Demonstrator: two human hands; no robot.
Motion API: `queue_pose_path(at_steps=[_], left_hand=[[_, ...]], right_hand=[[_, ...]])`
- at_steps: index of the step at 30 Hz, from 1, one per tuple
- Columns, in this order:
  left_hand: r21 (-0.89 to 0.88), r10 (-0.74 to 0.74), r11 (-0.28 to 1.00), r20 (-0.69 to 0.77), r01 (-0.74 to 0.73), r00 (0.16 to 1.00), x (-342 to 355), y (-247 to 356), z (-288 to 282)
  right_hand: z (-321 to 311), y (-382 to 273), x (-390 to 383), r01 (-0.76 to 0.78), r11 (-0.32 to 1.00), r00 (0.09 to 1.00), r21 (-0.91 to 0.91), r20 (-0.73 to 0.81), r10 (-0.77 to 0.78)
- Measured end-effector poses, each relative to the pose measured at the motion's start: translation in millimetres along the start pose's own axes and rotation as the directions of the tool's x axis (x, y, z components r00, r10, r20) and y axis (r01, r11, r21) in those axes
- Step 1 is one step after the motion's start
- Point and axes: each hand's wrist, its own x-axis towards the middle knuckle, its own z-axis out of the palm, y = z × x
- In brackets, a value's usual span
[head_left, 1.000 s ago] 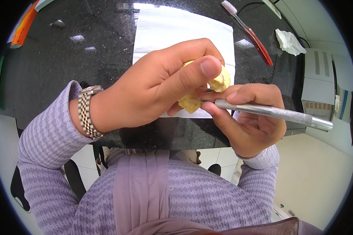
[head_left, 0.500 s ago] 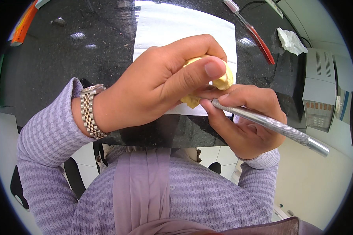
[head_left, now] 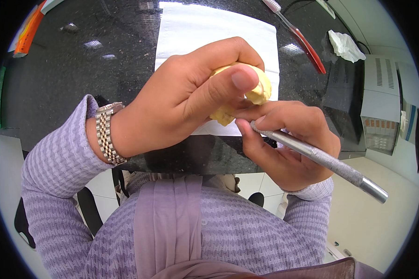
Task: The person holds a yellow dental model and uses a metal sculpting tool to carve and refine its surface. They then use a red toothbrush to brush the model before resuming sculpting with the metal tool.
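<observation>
My left hand (head_left: 186,95) is closed around a yellow, curved, lumpy piece that looks like a dental cast (head_left: 260,90). The thumb lies across it and the fingers hide much of its surface. A slim silver hand tool with a knurled handle (head_left: 333,163) is pinched in my right hand (head_left: 302,139), its rear end pointing down to the right. Fingers of my right hand reach against the cast's near side, and the tool's working tip is hidden there. Both hands are above a white paper towel (head_left: 214,25).
The towel lies on a dark speckled countertop (head_left: 111,76). A red-handled toothbrush (head_left: 307,50) and a crumpled white tissue (head_left: 346,46) are at the far right, beside a grey vented unit (head_left: 381,88). An orange box (head_left: 29,32) stands far left.
Both hands and the cast have shifted slightly left. The tool's rear end has swung downward, so its handle slopes more steeply. Both grips are unchanged.
</observation>
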Motion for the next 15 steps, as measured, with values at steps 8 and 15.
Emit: queue_pose_path(at_steps=[8,15], left_hand=[[0.029,0.028,0.999,-0.020,-0.027,0.999,1.0,5.2,-1.7],[-0.052,-0.011,0.999,-0.021,0.009,1.000,-0.7,6.8,0.5]], right_hand=[[3.2,3.6,-4.5,-0.027,0.988,0.991,0.153,-0.125,0.047],[7.0,2.2,-5.0,-0.019,0.988,0.986,0.151,-0.163,0.044]])
